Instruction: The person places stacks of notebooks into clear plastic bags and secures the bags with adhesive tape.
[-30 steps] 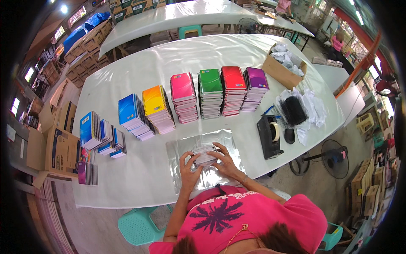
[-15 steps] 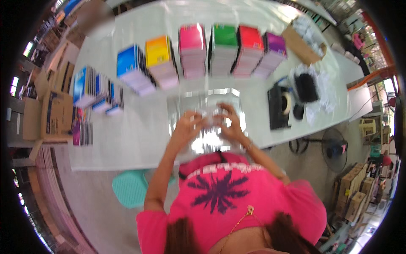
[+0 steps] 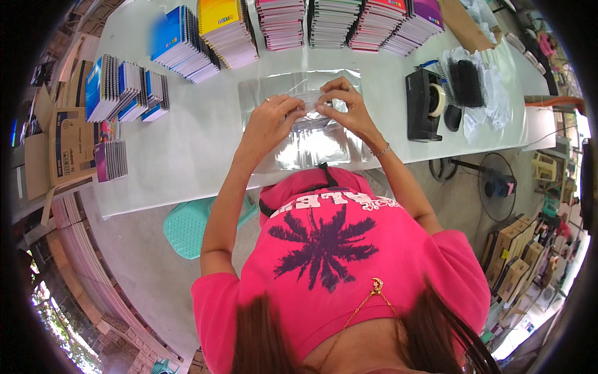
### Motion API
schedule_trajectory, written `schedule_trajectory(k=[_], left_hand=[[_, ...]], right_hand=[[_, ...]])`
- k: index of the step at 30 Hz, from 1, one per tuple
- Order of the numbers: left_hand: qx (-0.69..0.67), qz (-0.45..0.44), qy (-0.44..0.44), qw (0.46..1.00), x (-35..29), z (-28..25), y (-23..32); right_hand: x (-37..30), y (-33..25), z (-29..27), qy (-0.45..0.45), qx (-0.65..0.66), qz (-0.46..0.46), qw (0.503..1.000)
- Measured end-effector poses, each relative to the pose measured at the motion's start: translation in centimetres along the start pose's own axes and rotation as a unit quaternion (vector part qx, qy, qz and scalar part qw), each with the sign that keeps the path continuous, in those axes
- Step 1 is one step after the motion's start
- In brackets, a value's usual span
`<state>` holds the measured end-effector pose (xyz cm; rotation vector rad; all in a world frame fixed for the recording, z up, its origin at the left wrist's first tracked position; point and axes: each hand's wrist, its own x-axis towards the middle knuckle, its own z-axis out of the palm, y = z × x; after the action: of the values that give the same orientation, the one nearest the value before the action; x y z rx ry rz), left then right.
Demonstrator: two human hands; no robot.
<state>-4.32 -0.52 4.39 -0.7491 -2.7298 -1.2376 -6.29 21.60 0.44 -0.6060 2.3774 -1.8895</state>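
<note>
A stack of shiny clear plastic sheets or bags (image 3: 311,153) lies at the near edge of the table, in front of my body. Over its far part, my left hand (image 3: 271,119) and my right hand (image 3: 350,112) come close together. Both hands pinch a clear plastic edge (image 3: 313,100) between thumb and fingers, and part of it lifts off the pile. Glare on the plastic hides whether it is one layer or more.
Tall stacks of spiral notebooks, such as a blue stack (image 3: 180,43) and a yellow one (image 3: 227,31), line the table's far side. Smaller notebook stacks (image 3: 128,90) stand left. At right are a tape dispenser (image 3: 423,106), a black brush (image 3: 466,84) and crumpled white material (image 3: 498,103).
My view has shifted, so the table and notebooks sit higher in the picture. Both hands remain over the plastic, and their fingers have drawn closer together on its edge.
</note>
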Motion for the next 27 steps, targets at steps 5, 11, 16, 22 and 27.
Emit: schedule_trajectory(k=[5, 11, 16, 22, 27], left_hand=[[-0.019, -0.043, 0.007, 0.999, 0.6, 0.4, 0.5], [-0.061, -0.066, 0.142, 0.986, 1.0, 2.2, -0.3], [-0.309, -0.159, 0.009, 0.937, 0.7, 2.5, -2.3], [-0.410, -0.225, 0.019, 0.884, 0.7, 3.3, -3.5], [-0.397, -0.222, 0.056, 0.889, 0.4, 3.8, -3.6]], right_hand=[[0.6, 0.3, 0.5, 0.038, 0.095, 0.034, 0.994], [1.8, 1.3, -0.8, -0.092, 0.048, 0.096, 0.990], [1.4, 1.3, -0.4, -0.075, 0.130, 0.139, 0.979], [0.8, 0.9, 0.3, -0.028, 0.084, 0.091, 0.992], [0.1, 0.9, 0.1, -0.045, 0.054, 0.066, 0.995]])
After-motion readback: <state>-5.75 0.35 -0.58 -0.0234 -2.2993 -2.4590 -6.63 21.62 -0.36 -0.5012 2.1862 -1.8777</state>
